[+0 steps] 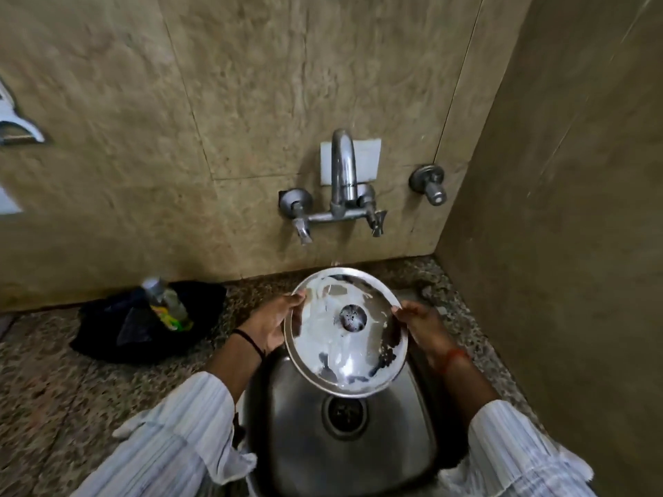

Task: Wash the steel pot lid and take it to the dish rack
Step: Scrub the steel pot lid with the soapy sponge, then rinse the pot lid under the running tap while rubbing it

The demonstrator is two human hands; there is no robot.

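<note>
You held the round, soapy steel pot lid (pixel 346 331) tilted above the stainless steel sink (pixel 297 443), below the chrome wall tap (pixel 342 174), your left hand (pixel 274 322) and right hand (pixel 421 326) gripping its opposite edges.

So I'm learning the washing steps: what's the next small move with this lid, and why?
Probably tilt the steel lid further under the tap to rinse it: both the left hand and right hand grip its rim over the sink, and white suds coat it.
</note>
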